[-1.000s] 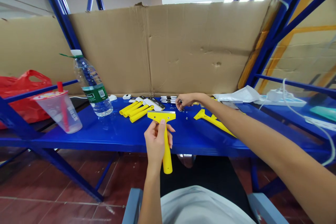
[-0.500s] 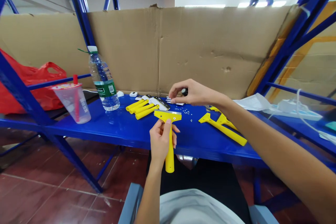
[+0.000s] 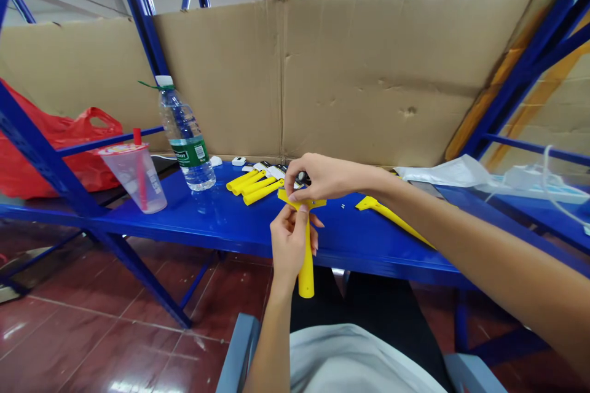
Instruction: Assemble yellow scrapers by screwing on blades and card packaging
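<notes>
two hands meet at the head of a yellow scraper

in the head view, the yellow scraper (image 3: pixel 306 270) is in front of the person, between the body and the edge of the blue table (image 3: pixel 207 230). the left hand (image 3: pixel 289 242) is around its neck from the left side, and the right hand (image 3: pixel 318 173) is just above, with fingertips at the left part of its head.

the scraper has a wide flat head on top and a round, straight handle, which points down toward the lap. its colour is bright yellow and even. one small hole or screw shows on the right part of the head; the left part is covered by fingers.

the left hand is closed on the scraper: the thumb lies on the front of the neck, and fingertips come out at the right side. the left forearm rises from the bottom. the right forearm comes from the right across the table, and the hand bends down, with thumb and index finger brought together at the head. if they pinch some small part, i cannot tell. a dark round-ended object (image 3: pixel 303 178) is tucked inside this hand.

behind to the left lie three yellow-handled scrapers (image 3: pixel 263 191). one more scraper (image 3: pixel 391 219) lies partly under the right forearm, and small bits (image 3: pixel 343 206) are near it.
</notes>
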`<state>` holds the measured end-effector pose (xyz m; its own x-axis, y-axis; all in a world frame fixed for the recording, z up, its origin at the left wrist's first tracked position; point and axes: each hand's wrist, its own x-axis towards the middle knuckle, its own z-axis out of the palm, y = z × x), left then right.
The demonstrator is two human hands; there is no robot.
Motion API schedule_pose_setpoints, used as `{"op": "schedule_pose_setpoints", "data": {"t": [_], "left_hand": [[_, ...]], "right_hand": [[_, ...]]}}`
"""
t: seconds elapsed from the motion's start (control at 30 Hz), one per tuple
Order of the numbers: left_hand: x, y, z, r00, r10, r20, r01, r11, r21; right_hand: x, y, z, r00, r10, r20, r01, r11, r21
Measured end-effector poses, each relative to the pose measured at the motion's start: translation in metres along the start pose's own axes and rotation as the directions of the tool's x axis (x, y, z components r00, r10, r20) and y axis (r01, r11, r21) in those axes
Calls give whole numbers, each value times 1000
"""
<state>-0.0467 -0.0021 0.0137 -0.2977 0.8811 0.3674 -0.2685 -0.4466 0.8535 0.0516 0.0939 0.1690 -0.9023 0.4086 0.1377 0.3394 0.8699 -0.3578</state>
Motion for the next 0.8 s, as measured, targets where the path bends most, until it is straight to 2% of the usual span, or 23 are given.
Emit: {"op": "schedule_pose_setpoints", "data": {"t": [0.2,0.37,0.47,0.6,0.8], "left_hand": [[-1,1,0,1000,-1,22,1,1000,14],[0,1,0,999,-10,45,7,999,53],[1,1,0,999,-15,46,12,998,55],[3,2,-3,997,-15,79,14,1000,7],[0,12,-8,980,-118,163,115,993,27]], "right_hand": [[2,0,-4,989,133,69,-140,985,101],[-1,6,-7,979,150,137,-168,977,135],[-6,8,-8,978,163,131,-183,970,160],[-17,18,-12,986,125,115,-144,972,183],[-37,35,-11,983,133,129,-164,949,271]]}}
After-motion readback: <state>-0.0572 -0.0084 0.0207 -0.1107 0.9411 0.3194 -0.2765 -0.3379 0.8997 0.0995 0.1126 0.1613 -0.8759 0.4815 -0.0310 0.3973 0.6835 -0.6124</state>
